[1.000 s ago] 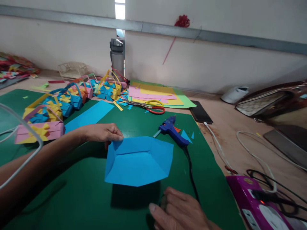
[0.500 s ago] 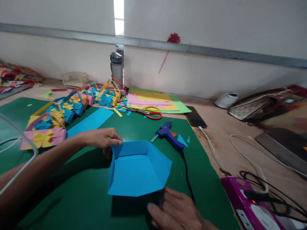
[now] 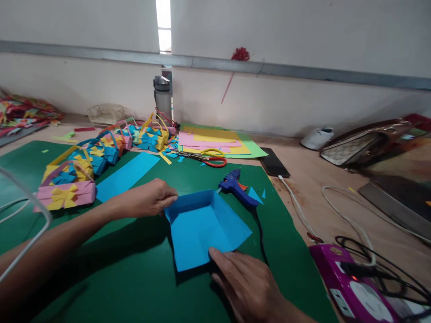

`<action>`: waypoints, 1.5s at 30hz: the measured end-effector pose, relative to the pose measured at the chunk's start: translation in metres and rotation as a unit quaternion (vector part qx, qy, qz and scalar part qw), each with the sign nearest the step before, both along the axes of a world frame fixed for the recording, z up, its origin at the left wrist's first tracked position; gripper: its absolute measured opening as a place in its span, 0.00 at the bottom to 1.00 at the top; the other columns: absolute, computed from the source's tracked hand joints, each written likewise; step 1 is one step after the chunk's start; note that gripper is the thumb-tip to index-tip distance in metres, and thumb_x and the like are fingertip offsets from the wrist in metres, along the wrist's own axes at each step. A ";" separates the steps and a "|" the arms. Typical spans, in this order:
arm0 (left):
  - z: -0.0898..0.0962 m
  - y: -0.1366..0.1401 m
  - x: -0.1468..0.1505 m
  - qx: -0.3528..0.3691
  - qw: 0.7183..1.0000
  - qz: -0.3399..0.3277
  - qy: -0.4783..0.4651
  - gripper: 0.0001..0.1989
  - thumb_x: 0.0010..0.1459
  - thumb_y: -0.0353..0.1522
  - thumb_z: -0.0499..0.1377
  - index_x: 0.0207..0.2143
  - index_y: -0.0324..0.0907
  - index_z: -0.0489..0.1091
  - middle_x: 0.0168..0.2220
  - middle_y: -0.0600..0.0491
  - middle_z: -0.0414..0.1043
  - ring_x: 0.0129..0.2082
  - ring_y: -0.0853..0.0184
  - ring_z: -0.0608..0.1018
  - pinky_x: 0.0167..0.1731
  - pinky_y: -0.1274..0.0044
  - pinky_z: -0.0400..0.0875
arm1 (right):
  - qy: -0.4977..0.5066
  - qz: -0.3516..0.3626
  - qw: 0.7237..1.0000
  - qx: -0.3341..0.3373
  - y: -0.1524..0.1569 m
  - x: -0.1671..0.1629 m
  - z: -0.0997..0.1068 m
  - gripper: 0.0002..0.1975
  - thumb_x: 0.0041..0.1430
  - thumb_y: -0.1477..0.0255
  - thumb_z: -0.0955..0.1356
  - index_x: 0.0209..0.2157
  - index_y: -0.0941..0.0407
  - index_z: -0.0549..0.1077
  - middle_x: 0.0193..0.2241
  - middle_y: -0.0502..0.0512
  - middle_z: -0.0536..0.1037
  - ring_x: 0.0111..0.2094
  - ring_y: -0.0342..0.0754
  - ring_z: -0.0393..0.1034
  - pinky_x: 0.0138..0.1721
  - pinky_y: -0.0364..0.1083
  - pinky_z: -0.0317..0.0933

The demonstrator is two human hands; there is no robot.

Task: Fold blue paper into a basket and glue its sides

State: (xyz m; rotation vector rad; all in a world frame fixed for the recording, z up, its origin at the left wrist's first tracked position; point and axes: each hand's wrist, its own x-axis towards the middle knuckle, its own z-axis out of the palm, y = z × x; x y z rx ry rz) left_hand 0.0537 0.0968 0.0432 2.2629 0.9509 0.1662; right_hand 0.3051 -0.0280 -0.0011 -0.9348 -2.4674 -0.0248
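Observation:
A partly folded sheet of blue paper (image 3: pixel 195 233), like a shallow tray with raised far and right walls, is in front of me over the green mat. My left hand (image 3: pixel 156 198) is closed, pinching the paper's far left corner between thumb and fingers. My right hand (image 3: pixel 247 282) is at the near edge, its fingers stretched out and one fingertip resting on the paper. Just beyond the paper's far right side lies a blue glue gun (image 3: pixel 235 187). A flat blue paper strip (image 3: pixel 126 175) lies beyond my left forearm.
Small paper baskets with bows (image 3: pixel 65 195) stand in a row at left. Scissors (image 3: pixel 213 157) and coloured sheets (image 3: pixel 215 139) lie at the back, near a grey bottle (image 3: pixel 163 101). A phone (image 3: pixel 274 162) and purple power strip (image 3: pixel 353 280) with cables are at right.
The blue paper has shifted slightly right and turned, its near edge now tilted. My left hand moved right with its corner. My right hand moved up, bringing a fingertip onto the paper.

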 end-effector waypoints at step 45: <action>-0.009 -0.082 0.005 0.397 0.886 0.077 0.228 0.17 0.55 0.27 0.52 0.48 0.43 0.67 0.23 0.51 0.71 0.20 0.64 0.73 0.15 0.78 0.52 | 0.153 -0.138 0.927 -0.313 0.034 -0.050 0.006 0.21 0.56 0.76 0.65 0.52 0.58 0.66 0.31 0.55 0.76 0.32 0.46 0.70 0.32 0.44 0.61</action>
